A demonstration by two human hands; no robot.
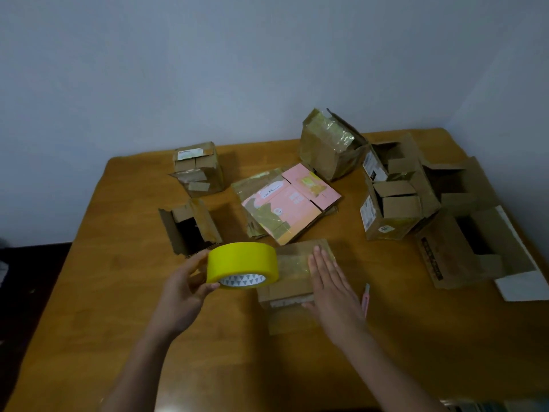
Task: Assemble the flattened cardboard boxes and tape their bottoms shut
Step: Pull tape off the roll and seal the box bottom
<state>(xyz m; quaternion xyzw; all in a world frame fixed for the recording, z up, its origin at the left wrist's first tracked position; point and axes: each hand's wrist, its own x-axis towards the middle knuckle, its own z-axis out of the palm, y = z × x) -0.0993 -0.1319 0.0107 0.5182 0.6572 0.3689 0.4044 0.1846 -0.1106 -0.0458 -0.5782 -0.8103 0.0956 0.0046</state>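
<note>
Holding the tape roll [242, 264] in our left hand [181, 288], right hand [329, 281] flat on the box [292, 288]; beyond it, a flattened pink box [292, 200] waits unassembled.

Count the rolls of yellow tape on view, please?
1: a yellow roll of packing tape, gripped by the left hand above the wooden table. Others may sit hidden inside boxes.

Plain pale grey-blue wall [208, 69] behind, meeting a second wall [511, 84] at a corner on the right. Orange-brown wooden tabletop [104, 322] pushed against it. Dark floor area [26, 292] at left. Dim, soft light.
</note>
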